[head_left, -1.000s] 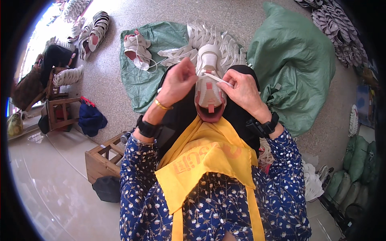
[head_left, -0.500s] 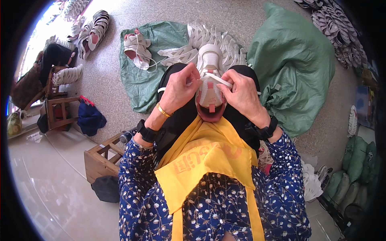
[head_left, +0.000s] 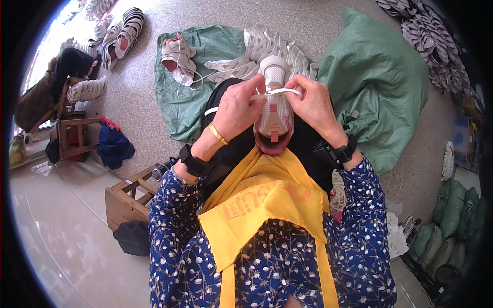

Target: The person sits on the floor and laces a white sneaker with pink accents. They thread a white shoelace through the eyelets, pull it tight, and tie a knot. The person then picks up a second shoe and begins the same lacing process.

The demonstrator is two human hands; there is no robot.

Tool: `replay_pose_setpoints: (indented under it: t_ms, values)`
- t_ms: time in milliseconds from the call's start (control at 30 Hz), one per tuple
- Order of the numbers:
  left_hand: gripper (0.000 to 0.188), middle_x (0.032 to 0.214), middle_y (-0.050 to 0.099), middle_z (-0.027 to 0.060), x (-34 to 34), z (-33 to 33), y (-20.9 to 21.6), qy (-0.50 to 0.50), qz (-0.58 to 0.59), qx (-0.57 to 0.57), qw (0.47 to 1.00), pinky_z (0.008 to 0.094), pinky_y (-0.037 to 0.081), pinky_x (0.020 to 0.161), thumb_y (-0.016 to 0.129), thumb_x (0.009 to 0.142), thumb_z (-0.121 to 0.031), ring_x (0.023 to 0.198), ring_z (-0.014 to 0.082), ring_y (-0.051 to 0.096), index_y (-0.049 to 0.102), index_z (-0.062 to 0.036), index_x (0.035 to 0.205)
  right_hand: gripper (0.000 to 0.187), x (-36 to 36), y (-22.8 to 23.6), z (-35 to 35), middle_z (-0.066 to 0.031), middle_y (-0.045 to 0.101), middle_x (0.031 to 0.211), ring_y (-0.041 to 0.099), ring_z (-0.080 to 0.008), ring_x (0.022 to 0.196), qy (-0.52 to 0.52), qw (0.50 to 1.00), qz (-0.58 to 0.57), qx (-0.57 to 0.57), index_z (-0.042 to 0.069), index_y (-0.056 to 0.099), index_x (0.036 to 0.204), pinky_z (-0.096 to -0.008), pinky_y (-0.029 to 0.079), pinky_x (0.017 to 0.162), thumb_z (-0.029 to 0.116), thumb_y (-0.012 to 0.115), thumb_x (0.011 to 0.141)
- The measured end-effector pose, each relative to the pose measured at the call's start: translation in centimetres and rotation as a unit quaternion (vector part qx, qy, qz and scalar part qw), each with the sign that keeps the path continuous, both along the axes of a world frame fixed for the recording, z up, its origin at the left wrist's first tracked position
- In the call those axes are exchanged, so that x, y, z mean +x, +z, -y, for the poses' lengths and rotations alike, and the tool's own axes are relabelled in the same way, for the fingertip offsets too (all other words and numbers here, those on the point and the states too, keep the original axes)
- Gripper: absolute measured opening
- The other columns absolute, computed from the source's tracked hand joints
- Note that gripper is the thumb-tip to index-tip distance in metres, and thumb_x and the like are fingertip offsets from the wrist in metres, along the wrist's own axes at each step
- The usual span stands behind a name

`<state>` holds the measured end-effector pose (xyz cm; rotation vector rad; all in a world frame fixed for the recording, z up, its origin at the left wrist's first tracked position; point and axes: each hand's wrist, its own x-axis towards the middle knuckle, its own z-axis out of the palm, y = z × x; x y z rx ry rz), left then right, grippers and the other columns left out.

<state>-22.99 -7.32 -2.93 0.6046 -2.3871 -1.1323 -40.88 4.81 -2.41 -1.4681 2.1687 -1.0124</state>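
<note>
A pale mesh sneaker (head_left: 273, 115) with a pink collar stands between my knees, its toe pointing away from me. Its flat white shoelace (head_left: 283, 91) stretches across the top of the tongue from one hand to the other. My left hand (head_left: 240, 104) pinches the lace beside the tongue, and a loose lace end (head_left: 211, 110) sticks out to its left. On the other side, my right hand (head_left: 312, 103) grips the lace between thumb and fingers. My fingers partly hide where the lace strands cross.
Beyond my knees, a loose shoe upper (head_left: 178, 59) with trailing lace lies on a green sheet (head_left: 177, 113), near several pale uppers (head_left: 262, 43). A bulky green sack (head_left: 375, 87) stands at right. My yellow apron (head_left: 262, 205) covers my lap; a wooden stool (head_left: 126, 205) is at left.
My left hand has moved right and slightly up, closer to the shoe's tongue. My right hand has risen a little, and the lace now runs across between both hands.
</note>
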Motion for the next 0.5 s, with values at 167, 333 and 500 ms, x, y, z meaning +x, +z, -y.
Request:
replay_pose_setpoints:
  t_ms: [167,333,500]
  values:
    - [0.015,0.068,0.057,0.0093,0.1,0.1,-1.8,-0.005,-0.047,-0.066,0.997,0.0349,0.045,0.058,0.068,0.089,-0.008,0.061,0.0175,0.055,0.057,0.0014,0.092,0.011,-0.4,0.0,0.1,-0.0149,0.071,0.075,0.071,-0.0288,0.066,0.0,1.0,0.021,0.016,0.003,0.07,0.088,-0.0377,0.054,0.062,0.013,0.073,0.085]
    - [0.012,0.068,0.059,0.0099,0.4,0.2,-1.0,0.004,0.04,0.115,0.993,0.0349,0.045,0.058,0.065,0.093,-0.008,0.06,0.0155,0.053,0.057,0.0016,0.093,0.013,-0.2,-0.5,-0.6,-0.0148,0.069,0.075,0.07,-0.0314,0.068,0.014,1.0,0.02,0.001,0.003,0.067,0.092,-0.04,0.054,0.062,0.012,0.073,0.085]
    - [0.013,0.069,0.059,0.0098,1.0,-0.1,-0.7,0.02,0.009,0.138,0.99,0.0333,0.045,0.058,0.065,0.092,-0.006,0.059,0.0181,0.055,0.055,0.0,0.097,0.018,0.5,-0.1,-2.2,-0.016,0.067,0.081,0.069,-0.0351,0.074,0.072,0.996,-0.041,-0.022,0.005,0.061,0.1,-0.0445,0.052,0.063,0.01,0.073,0.087]
